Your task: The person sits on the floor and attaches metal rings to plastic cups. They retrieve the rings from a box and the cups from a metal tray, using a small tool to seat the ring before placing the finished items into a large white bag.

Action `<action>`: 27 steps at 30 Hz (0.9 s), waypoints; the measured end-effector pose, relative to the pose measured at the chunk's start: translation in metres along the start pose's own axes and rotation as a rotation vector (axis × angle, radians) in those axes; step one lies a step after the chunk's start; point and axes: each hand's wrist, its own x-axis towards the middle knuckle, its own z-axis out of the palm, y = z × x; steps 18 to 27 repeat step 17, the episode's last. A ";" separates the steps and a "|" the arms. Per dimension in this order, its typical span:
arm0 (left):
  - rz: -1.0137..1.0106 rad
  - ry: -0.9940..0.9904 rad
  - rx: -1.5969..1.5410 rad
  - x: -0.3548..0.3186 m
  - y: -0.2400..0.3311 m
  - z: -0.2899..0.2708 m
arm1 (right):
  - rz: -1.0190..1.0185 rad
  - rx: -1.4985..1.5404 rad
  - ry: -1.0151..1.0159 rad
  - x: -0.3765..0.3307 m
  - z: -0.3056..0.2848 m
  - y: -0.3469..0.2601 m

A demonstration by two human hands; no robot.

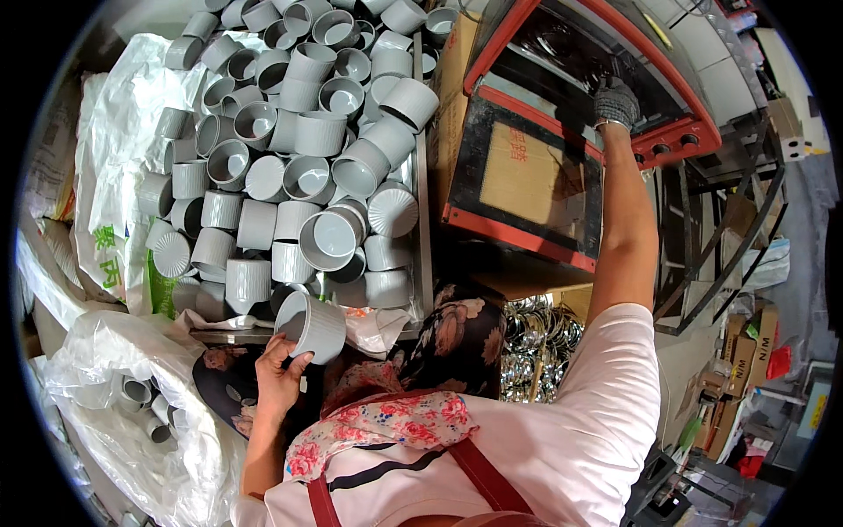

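Nearest, the left hand [279,379] has its grip clamped on a grey ribbed cup [312,327], fingers round its rim and side, held just off the near edge of the surface [422,220]. Below it a clear plastic bag [132,413] holds a few more cups. Beyond the held cup, a heap of cups [299,149] covers the surface, lying every way. Farther right, the gloved right hand [615,104] reaches up to a red oven [562,114], its grip closed on the raised door's edge.
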 end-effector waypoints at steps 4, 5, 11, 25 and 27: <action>0.055 0.025 -0.029 -0.001 0.008 -0.003 | -0.118 0.185 0.116 -0.039 -0.045 -0.012; 0.057 0.043 -0.070 -0.004 0.012 -0.005 | -0.212 0.269 0.211 -0.059 -0.058 -0.021; 0.099 -0.001 -0.219 -0.020 0.020 -0.016 | -0.980 0.671 0.015 -0.263 -0.151 -0.091; 0.006 -0.083 -0.454 -0.064 0.015 -0.025 | -0.249 1.597 -1.297 -0.467 -0.182 -0.160; 0.006 -0.083 -0.454 -0.064 0.015 -0.025 | -0.249 1.597 -1.297 -0.467 -0.182 -0.160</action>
